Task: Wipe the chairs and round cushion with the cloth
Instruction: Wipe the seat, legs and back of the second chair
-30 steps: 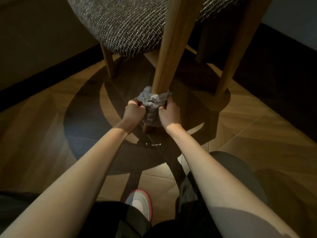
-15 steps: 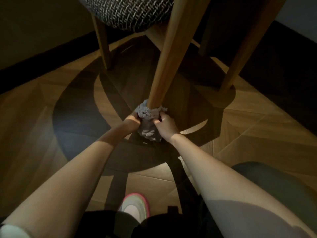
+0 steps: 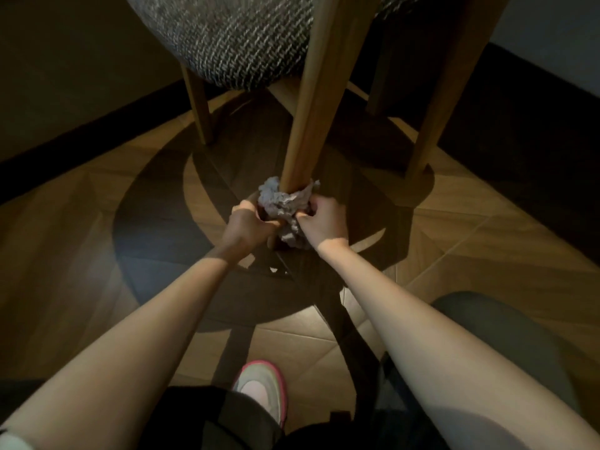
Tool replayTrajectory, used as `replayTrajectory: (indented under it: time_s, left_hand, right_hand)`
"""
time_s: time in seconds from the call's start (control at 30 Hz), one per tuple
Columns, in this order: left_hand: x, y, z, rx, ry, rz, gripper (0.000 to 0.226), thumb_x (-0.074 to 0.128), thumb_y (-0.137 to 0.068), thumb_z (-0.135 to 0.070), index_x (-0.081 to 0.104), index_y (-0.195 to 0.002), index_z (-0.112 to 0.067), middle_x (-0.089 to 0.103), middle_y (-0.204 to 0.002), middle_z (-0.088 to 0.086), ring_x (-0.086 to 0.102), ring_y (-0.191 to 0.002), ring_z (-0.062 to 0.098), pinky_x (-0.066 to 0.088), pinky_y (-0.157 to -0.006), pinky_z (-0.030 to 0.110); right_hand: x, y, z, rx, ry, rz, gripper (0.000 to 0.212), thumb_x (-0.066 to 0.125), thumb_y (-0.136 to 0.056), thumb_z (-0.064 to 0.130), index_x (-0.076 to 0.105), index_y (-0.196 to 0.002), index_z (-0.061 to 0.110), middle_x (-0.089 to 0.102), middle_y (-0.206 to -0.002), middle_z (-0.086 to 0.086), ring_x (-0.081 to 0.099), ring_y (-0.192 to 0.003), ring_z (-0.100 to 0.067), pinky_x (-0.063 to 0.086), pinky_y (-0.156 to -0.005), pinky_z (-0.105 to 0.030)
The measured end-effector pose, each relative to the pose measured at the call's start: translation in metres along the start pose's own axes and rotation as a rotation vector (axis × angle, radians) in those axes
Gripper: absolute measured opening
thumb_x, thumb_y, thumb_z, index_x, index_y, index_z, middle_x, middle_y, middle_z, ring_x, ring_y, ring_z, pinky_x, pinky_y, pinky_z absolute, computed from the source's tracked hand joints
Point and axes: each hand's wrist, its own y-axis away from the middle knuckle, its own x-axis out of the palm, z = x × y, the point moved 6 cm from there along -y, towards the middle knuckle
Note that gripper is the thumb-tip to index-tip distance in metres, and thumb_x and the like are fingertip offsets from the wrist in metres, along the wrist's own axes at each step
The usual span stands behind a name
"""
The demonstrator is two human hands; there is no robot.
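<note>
A crumpled grey cloth (image 3: 285, 203) is wrapped around the bottom of the near wooden chair leg (image 3: 316, 105), close to the floor. My left hand (image 3: 248, 224) grips the cloth from the left and my right hand (image 3: 324, 224) grips it from the right, both closed on it. Above, the round grey woven cushion (image 3: 233, 43) rests on the chair seat. The foot of the leg is hidden behind the cloth and my hands.
Two more wooden legs stand at back left (image 3: 198, 108) and at right (image 3: 444, 102). Dark walls with a black baseboard (image 3: 81, 128) close in behind. The floor is wood-look tile (image 3: 487, 254). My shoe (image 3: 264, 388) and knee (image 3: 506, 339) are below.
The cloth and both hands stay low on the leg after sliding down it. The view has tilted up a little, showing more of the cushion.
</note>
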Motion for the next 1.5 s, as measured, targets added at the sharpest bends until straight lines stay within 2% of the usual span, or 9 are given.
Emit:
replayTrajectory:
  time_s: [0.17, 0.3, 0.4, 0.6, 0.73, 1.0, 1.17, 1.3, 1.5]
  left_hand:
    - [-0.024, 0.027, -0.078, 0.201, -0.036, -0.143, 0.032, 0.074, -0.081, -0.025, 0.062, -0.109, -0.015, 0.068, -0.096, -0.008, 0.066, -0.087, 0.003, 0.052, -0.068, 0.013]
    - [-0.045, 0.065, -0.143, 0.272, -0.069, -0.488, 0.023, 0.073, -0.079, -0.040, 0.068, -0.092, -0.021, 0.065, -0.083, -0.014, 0.059, -0.069, -0.002, 0.038, -0.058, 0.000]
    - [-0.045, 0.096, -0.166, 0.265, 0.136, -0.568, 0.019, 0.072, -0.078, -0.046, 0.070, -0.086, -0.029, 0.069, -0.074, -0.017, 0.064, -0.073, -0.006, 0.051, -0.065, 0.015]
    - [-0.020, 0.114, -0.196, 0.311, 0.174, -0.497, 0.021, 0.074, -0.079, -0.044, 0.071, -0.079, -0.024, 0.068, -0.069, -0.014, 0.063, -0.067, -0.002, 0.055, -0.060, 0.029]
    - [0.002, 0.101, -0.236, 0.350, 0.191, -0.444, 0.025, 0.071, -0.081, -0.043, 0.071, -0.102, -0.029, 0.064, -0.081, -0.026, 0.061, -0.079, -0.009, 0.050, -0.065, 0.010]
    - [0.026, 0.064, -0.314, 0.369, 0.202, -0.388, 0.050, 0.062, -0.080, -0.059, 0.064, -0.119, -0.028, 0.070, -0.093, -0.010, 0.064, -0.090, 0.009, 0.049, -0.073, 0.025]
    - [0.032, 0.049, -0.338, 0.356, 0.242, -0.445, 0.059, 0.062, -0.079, -0.059, 0.055, -0.126, -0.025, 0.052, -0.125, -0.003, 0.051, -0.115, 0.018, 0.035, -0.086, 0.025]
    - [0.032, 0.035, -0.335, 0.372, 0.268, -0.414, 0.038, 0.061, -0.084, -0.048, 0.063, -0.114, -0.025, 0.062, -0.111, -0.005, 0.059, -0.100, 0.014, 0.042, -0.077, 0.025]
    - [0.045, 0.026, -0.321, 0.459, 0.269, -0.290, 0.018, 0.065, -0.083, -0.037, 0.071, -0.097, -0.028, 0.070, -0.092, -0.014, 0.063, -0.086, 0.002, 0.046, -0.069, 0.015]
  right_hand:
    - [-0.064, 0.013, 0.044, -0.172, -0.120, -0.150, 0.010, 0.062, -0.091, 0.016, 0.071, -0.096, 0.014, 0.070, -0.089, 0.004, 0.064, -0.086, -0.008, 0.048, -0.081, -0.028]
    - [-0.114, 0.028, 0.076, -0.286, -0.285, -0.256, 0.020, 0.066, -0.089, 0.025, 0.073, -0.108, 0.019, 0.072, -0.093, 0.010, 0.066, -0.091, 0.001, 0.054, -0.082, -0.022]
    - [-0.137, 0.033, 0.095, -0.296, -0.346, -0.270, 0.016, 0.064, -0.090, 0.021, 0.072, -0.103, 0.019, 0.073, -0.091, 0.003, 0.068, -0.090, -0.005, 0.057, -0.079, -0.034]
    - [-0.185, 0.048, 0.098, -0.319, -0.314, -0.368, 0.022, 0.061, -0.092, 0.015, 0.072, -0.111, 0.014, 0.073, -0.102, 0.005, 0.065, -0.099, -0.002, 0.052, -0.081, -0.020]
    - [-0.233, 0.048, 0.093, -0.275, -0.257, -0.513, 0.029, 0.065, -0.091, 0.021, 0.068, -0.119, 0.016, 0.069, -0.108, 0.012, 0.061, -0.100, 0.007, 0.047, -0.086, -0.010]
    - [-0.307, 0.029, 0.128, -0.310, -0.305, -0.678, 0.031, 0.065, -0.091, 0.024, 0.067, -0.121, 0.016, 0.065, -0.107, 0.017, 0.053, -0.090, 0.025, 0.042, -0.075, 0.002]
    - [-0.332, -0.003, 0.154, -0.315, -0.243, -0.638, 0.035, 0.059, -0.094, 0.018, 0.061, -0.130, 0.019, 0.063, -0.128, 0.006, 0.054, -0.116, 0.001, 0.044, -0.087, -0.004]
    - [-0.314, -0.029, 0.158, -0.305, -0.145, -0.458, 0.035, 0.050, -0.098, 0.014, 0.059, -0.132, 0.016, 0.063, -0.128, 0.002, 0.055, -0.121, -0.009, 0.047, -0.101, -0.026]
    - [-0.299, -0.042, 0.119, -0.259, -0.150, -0.473, 0.034, 0.056, -0.097, 0.017, 0.061, -0.130, 0.017, 0.066, -0.118, 0.009, 0.057, -0.111, 0.001, 0.048, -0.091, -0.014]
